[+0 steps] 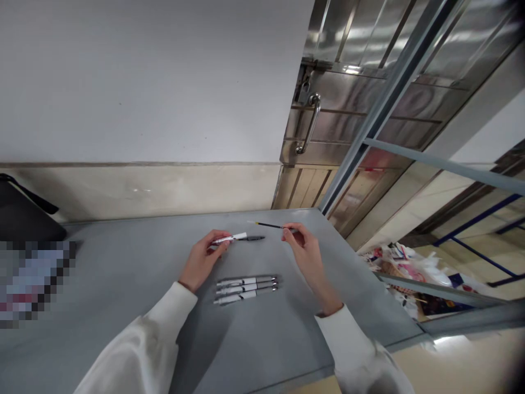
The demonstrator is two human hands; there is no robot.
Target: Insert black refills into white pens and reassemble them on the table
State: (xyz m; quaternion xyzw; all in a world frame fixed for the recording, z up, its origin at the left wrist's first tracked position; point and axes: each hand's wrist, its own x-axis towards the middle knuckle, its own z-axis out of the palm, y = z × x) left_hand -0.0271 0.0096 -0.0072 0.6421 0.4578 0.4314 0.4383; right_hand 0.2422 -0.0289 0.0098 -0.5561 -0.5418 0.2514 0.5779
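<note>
My left hand (206, 256) is closed on a white pen barrel (239, 237), held level just above the table. A dark pen grip section (255, 238) lies beyond the barrel's right end; whether the two touch I cannot tell. Between thumb and fingertips, my right hand (303, 249) pinches a thin black ink refill (269, 225), its yellowish and clear end pointing left. Three white-and-grey pens (246, 290) lie side by side on the table, nearer to me, between my forearms.
The grey table (135, 273) meets a wall at the back. A black bag (24, 213) and a blurred-out item (33, 284) are at the left. Past the table's right edge stand a metal frame (385, 82) and a pile of mixed items (410, 265). A metal door (348, 104) is behind.
</note>
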